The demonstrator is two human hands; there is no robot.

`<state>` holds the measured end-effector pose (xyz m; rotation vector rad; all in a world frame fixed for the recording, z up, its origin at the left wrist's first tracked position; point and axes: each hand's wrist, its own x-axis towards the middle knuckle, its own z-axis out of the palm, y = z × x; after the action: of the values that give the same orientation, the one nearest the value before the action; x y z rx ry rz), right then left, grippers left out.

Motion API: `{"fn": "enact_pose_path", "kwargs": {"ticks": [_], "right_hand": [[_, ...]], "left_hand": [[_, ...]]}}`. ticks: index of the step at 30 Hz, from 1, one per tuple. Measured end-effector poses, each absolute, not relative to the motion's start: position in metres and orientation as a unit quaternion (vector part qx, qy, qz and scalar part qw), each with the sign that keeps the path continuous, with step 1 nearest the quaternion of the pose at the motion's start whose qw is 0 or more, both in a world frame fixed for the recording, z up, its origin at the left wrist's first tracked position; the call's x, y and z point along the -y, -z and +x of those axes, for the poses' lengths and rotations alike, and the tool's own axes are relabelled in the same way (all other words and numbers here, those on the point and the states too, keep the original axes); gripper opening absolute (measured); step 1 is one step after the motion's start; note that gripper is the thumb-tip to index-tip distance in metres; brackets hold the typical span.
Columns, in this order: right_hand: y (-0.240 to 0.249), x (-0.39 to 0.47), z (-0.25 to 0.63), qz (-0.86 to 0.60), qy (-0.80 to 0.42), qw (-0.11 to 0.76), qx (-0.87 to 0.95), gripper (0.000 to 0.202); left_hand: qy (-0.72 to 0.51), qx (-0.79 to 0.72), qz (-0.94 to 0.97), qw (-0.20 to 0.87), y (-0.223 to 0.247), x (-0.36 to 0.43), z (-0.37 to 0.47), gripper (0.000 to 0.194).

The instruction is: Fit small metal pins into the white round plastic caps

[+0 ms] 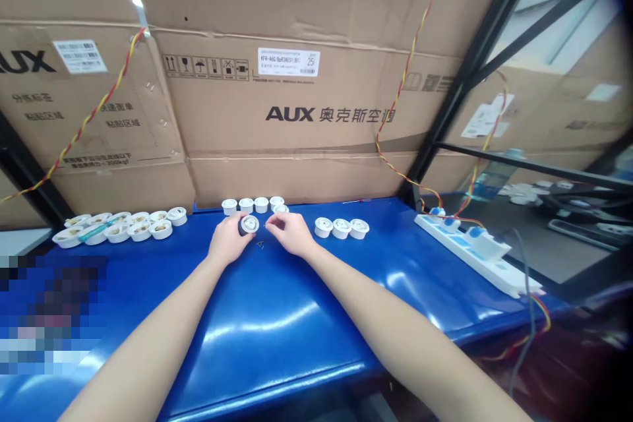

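Observation:
My left hand (228, 239) is closed around a small round white plastic fitting (250, 224), its face tilted up toward me and a dark part at its side. Just to the right, my right hand (291, 234) has thumb and forefinger pinched together; whatever lies between the fingertips is too small to make out. On the blue table (257, 330) below the hands lie a few tiny metal pieces (260, 244), possibly screws. Behind the hands is a row of similar white fittings (246, 206), one partly hidden by my right hand. Three more fittings (341, 229) stand right of it.
Several white round cups (141, 231) with brownish contents stand at left, a teal stick-like tool (96, 231) across them. A white power strip (475, 257) lies at right. Large cardboard boxes (316, 145) wall off the back. Red-yellow twisted wires (420, 33) hang down.

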<state>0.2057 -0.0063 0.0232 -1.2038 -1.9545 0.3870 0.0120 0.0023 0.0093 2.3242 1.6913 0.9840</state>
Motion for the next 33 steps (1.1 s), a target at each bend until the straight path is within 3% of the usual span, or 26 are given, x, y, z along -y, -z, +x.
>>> {"fn": "enact_pose_path", "kwargs": {"ticks": [12, 19, 24, 27, 33], "right_hand": [[-0.028, 0.012, 0.203, -0.455, -0.089, 0.397, 0.792, 0.014], [-0.026, 0.011, 0.203, -0.427, -0.173, 0.449, 0.766, 0.010], [-0.024, 0.007, 0.204, -0.390, -0.308, 0.482, 0.722, 0.033], [-0.024, 0.009, 0.203, -0.369, -0.341, 0.468, 0.727, 0.033], [-0.026, 0.014, 0.203, -0.344, -0.244, 0.461, 0.780, 0.042]], "left_hand": [[-0.348, -0.482, 0.804, -0.019, -0.022, 0.014, 0.025, 0.033], [-0.377, -0.450, 0.809, -0.044, -0.019, 0.014, 0.024, 0.031], [-0.415, -0.400, 0.816, -0.046, -0.019, 0.014, 0.023, 0.031], [-0.427, -0.369, 0.824, -0.045, -0.019, 0.014, 0.022, 0.030], [-0.445, -0.365, 0.818, -0.022, -0.017, 0.013, 0.020, 0.033]]}}
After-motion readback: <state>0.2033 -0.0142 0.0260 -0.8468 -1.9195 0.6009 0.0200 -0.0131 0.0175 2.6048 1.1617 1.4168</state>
